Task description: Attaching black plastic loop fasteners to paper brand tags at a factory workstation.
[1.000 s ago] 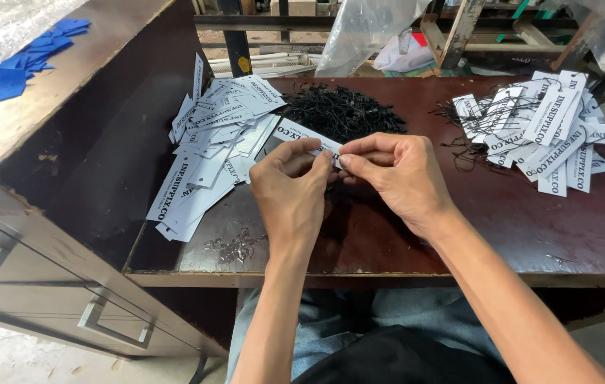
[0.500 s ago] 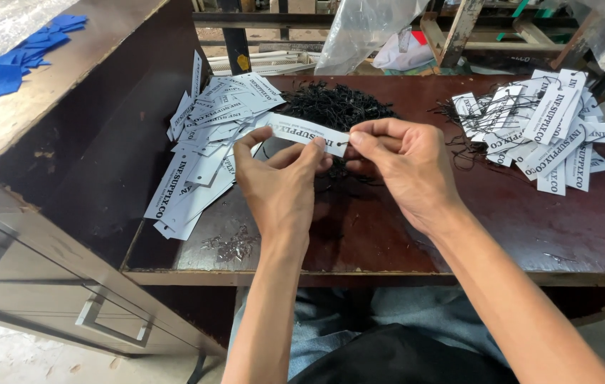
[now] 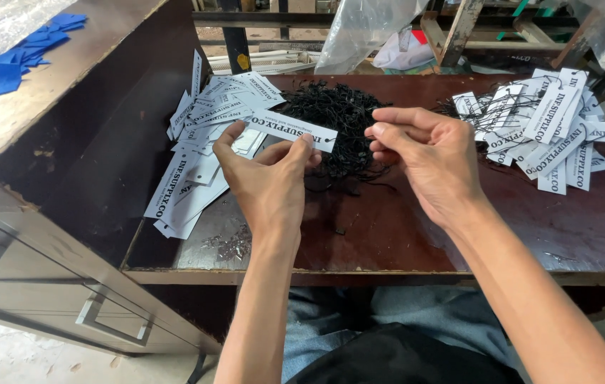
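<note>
My left hand (image 3: 268, 186) pinches a long white printed paper tag (image 3: 290, 128) by its lower edge and holds it level above the dark red table (image 3: 402, 227). The tag has a small hole at its right end. My right hand (image 3: 423, 160) hovers just right of that end, thumb and forefinger pressed together, a small gap away from the tag. No string shows between those fingertips. Right behind both hands lies a heap of thin black strings (image 3: 338, 110).
A loose pile of white tags (image 3: 199, 153) spreads at the table's left. Tags with strings attached (image 3: 551, 128) are heaped at the right. A metal cabinet with drawers (image 3: 39, 235) stands at the left, blue scraps (image 3: 11, 67) on top. Plastic bags (image 3: 381, 32) lie beyond.
Both hands were together on the tag. The left hand has raised and levelled it, and the right hand has let go and moved a little to the right.
</note>
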